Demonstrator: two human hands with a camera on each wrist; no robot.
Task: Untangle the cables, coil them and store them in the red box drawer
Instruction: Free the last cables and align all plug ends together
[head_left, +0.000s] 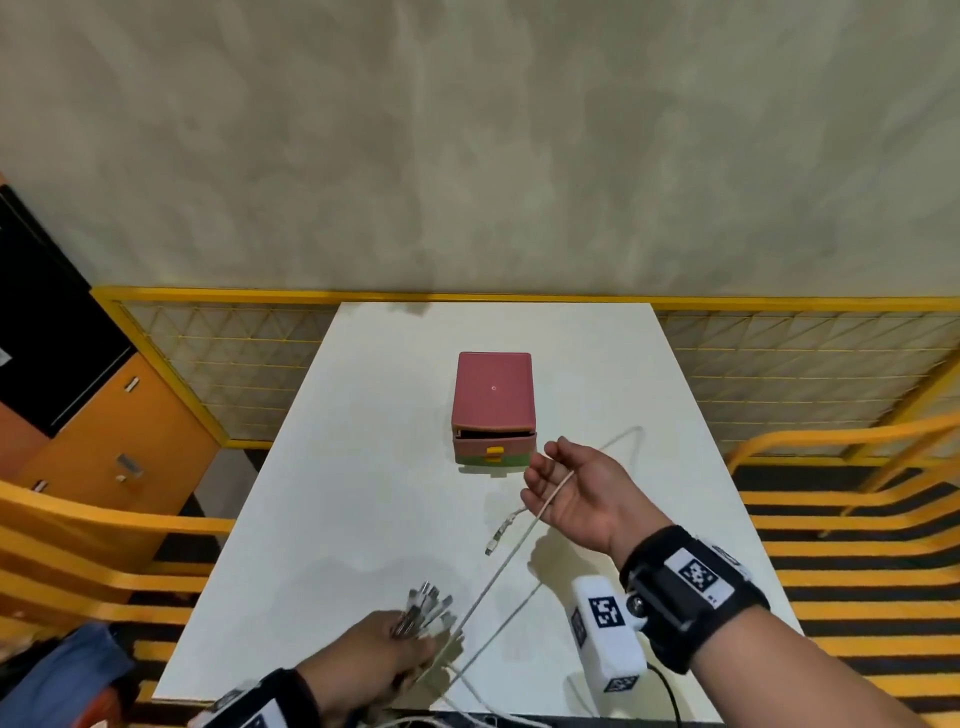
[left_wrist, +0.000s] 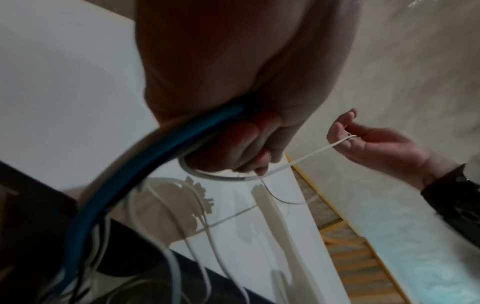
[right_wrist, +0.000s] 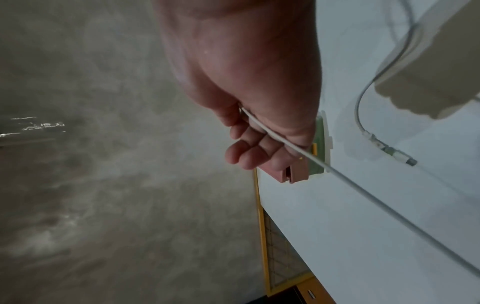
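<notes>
My left hand (head_left: 371, 656) is clenched around a bundle of white cables with metal plug ends (head_left: 427, 609) at the near edge of the white table (head_left: 363, 467), with a thick blue cable (left_wrist: 135, 174) caught in the same fist. My right hand (head_left: 576, 488) is raised palm-up, fingers loosely curled, a thin white cable (head_left: 519, 545) draped across them. The small red plastic drawer box (head_left: 493, 395) sits mid-table, its top drawer slightly open.

White table (head_left: 363, 415), yellow mesh fence (head_left: 234, 364), orange cabinet (head_left: 119, 441), beige floor (head_left: 467, 130).
</notes>
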